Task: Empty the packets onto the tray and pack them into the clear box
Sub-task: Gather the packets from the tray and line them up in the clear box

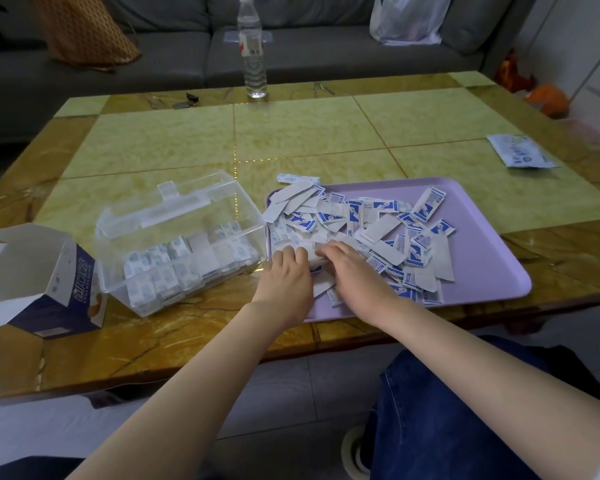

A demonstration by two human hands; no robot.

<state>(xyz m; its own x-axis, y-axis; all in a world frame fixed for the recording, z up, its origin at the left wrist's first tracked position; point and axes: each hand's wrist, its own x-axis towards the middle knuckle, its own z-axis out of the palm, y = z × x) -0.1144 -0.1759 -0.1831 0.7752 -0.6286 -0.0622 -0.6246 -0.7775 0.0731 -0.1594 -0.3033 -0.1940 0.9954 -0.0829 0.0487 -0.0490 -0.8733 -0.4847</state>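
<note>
Head view shows your left hand (286,271) and right hand (350,268) side by side at the near-left of the purple tray (489,265), fingers curled down around a bunch of the loose packets (388,233). The clear box (187,237) stands open just left of the tray, with rows of packets inside.

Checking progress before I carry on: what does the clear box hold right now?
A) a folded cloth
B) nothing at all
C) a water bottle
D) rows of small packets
D: through the walls of the clear box, its lid open, rows of small packets show, while many more lie loose on the tray, where the left hand and right hand are.
</note>
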